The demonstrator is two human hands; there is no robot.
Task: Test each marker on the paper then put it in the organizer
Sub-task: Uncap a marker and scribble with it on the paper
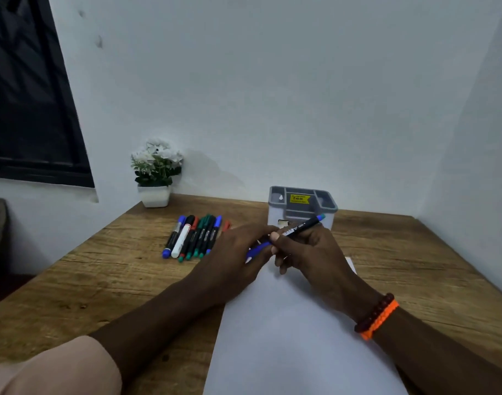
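Note:
A black marker with a blue end (pixel 302 225) is held in my right hand (pixel 309 252) above the top of the white paper (pixel 287 337). Its blue cap (pixel 257 250) is gripped by my left hand (pixel 238 255), right at the marker's tip; whether cap and marker are joined or apart I cannot tell. A row of several markers (pixel 191 238) in blue, white, red and green lies on the wooden table (pixel 101 275) to the left. The grey organizer (pixel 301 208) stands just behind my hands, by the wall.
A small white pot of white flowers (pixel 155 175) stands at the table's back left corner. White walls close the back and right sides. A dark window is at the upper left. The table's left edge drops off to the floor.

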